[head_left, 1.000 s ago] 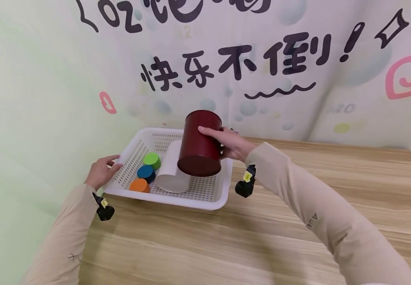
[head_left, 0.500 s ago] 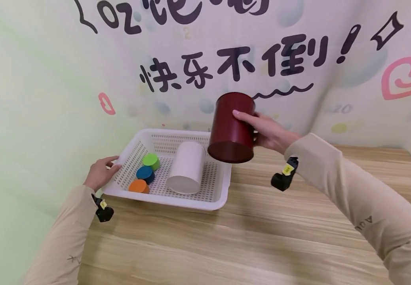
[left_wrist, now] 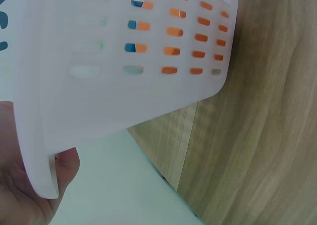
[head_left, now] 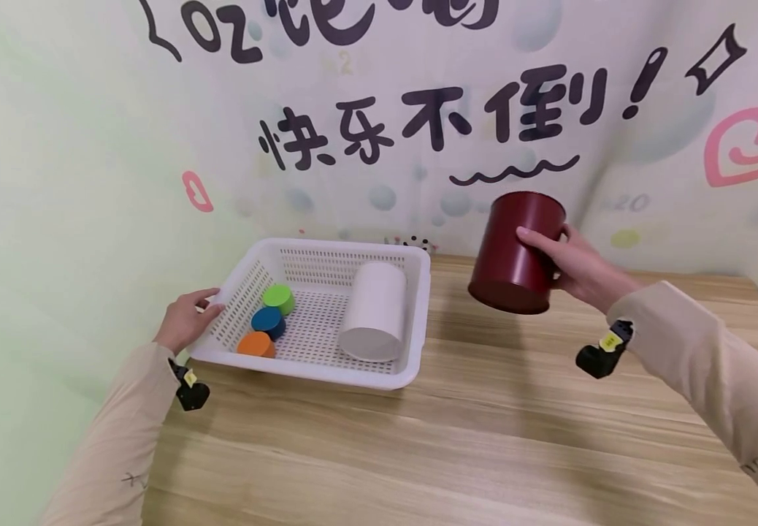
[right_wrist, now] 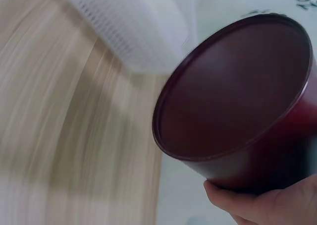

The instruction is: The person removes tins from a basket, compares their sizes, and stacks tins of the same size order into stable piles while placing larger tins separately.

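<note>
My right hand (head_left: 579, 263) grips a dark red cylindrical canister (head_left: 517, 252) by its side, thumb across the front. The canister hangs tilted above the table, right of the white plastic basket (head_left: 313, 371), its flat round end (right_wrist: 233, 91) towards the right wrist camera. At the basket's left end, my left hand (head_left: 187, 318) holds the rim (left_wrist: 32, 136), with a fingertip showing beneath it in the left wrist view. Inside the basket, a white cylinder (head_left: 377, 303) lies on its side at the right. Green (head_left: 279, 298), blue (head_left: 267, 321) and orange (head_left: 257, 344) round blocks line the left.
The basket stands on a wood-grain table (head_left: 458, 438). Behind it hangs a pale printed cloth (head_left: 366, 197) with large dark characters and pink hearts. The cloth continues along the left side.
My right hand has carried the red canister from over the basket out to the right. The white cylinder has rolled to the basket's right side. My left hand has stayed at the rim.
</note>
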`<state>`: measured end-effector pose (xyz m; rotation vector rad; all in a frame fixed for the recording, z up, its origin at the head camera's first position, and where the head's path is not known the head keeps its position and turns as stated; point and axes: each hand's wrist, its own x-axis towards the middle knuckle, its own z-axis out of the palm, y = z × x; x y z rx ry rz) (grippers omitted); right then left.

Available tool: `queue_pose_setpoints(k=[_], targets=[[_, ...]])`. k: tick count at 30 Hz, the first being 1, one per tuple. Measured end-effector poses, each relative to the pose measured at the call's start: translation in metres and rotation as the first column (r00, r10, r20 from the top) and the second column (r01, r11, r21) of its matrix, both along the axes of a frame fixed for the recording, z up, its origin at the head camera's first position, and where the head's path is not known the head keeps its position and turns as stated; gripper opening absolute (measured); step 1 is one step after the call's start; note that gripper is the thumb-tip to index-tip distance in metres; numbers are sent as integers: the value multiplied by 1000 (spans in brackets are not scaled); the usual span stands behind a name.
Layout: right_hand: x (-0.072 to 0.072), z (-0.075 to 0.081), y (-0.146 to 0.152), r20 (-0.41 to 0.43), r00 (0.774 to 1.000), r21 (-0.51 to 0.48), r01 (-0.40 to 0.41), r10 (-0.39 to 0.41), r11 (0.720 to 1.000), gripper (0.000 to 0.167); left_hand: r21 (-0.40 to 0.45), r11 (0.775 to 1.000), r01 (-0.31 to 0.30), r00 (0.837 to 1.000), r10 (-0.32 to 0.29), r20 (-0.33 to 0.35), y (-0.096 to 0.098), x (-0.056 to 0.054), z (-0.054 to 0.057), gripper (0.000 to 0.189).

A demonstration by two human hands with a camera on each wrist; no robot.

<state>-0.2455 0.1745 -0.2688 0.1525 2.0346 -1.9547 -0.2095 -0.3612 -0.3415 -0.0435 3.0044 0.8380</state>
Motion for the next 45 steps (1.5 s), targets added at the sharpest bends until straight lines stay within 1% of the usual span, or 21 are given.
queue_pose_setpoints(k=[3,5,8,9,10,12,13,15,17,19,20,22,25,27,32,37,39,41,45], targets=[[2,-11,13,-33,998,33,56,-54,998,97,-3,1000,1,1000,-1,-5,-1,0,0,50],[1,-21,22,-68,993,76,99,-94,992,98,-2,1000,0,1000,0,-5,-1,0,0,50],[-3,-36,33,-139,976,134,186,-167,973,96,1,1000,-4,1000,4,-2,-1,0,0,50],[-4,-42,37,-171,967,150,215,-189,965,95,2,1000,-6,1000,6,-1,-1,0,0,50],[-6,-48,40,-207,957,174,242,-204,955,95,3,1000,-8,1000,8,1,-1,0,0,50],[-8,-58,47,-268,935,192,286,-230,939,94,5,1000,-12,1000,12,3,-1,0,0,50],[-10,-65,51,-298,920,175,314,-254,933,92,6,1000,-13,1000,13,3,-1,0,-1,50],[-11,-75,58,-350,895,194,360,-278,913,90,6,1000,-13,1000,13,2,0,0,-1,50],[-11,-83,63,-389,870,213,406,-304,889,90,4,1000,-11,1000,11,-1,0,-1,-2,50],[-11,-90,68,-429,841,238,456,-329,858,90,3,1000,-8,1000,8,-4,0,-1,-3,50],[-10,-91,70,-445,836,277,468,-319,839,92,2,1000,-8,1000,8,-4,0,-2,-3,50],[-10,-95,75,-467,819,297,500,-333,813,96,3,1000,-8,1000,8,-4,0,-2,-3,50],[-10,-101,81,-484,799,306,536,-356,786,102,8,1000,-13,1000,13,-2,1,-3,-2,50],[-10,-105,85,-499,780,302,564,-376,769,106,14,1000,-15,1000,15,2,2,-4,-2,50],[-8,-114,93,-554,715,277,642,-427,714,107,27,1000,-14,1000,14,8,2,-4,-2,50],[-9,-121,103,-599,657,252,697,-457,671,107,16,1000,-10,1000,11,-9,2,-5,-1,49],[-9,-124,105,-608,644,245,709,-464,661,107,18,1000,-11,1000,11,-9,1,-4,-1,49],[-9,-128,106,-619,634,238,715,-465,657,107,23,1000,-10,1000,10,-6,1,-3,-1,50],[-10,-136,105,-656,622,227,703,-428,674,107,18,1000,-19,1000,20,-9,-1,0,-2,50]])
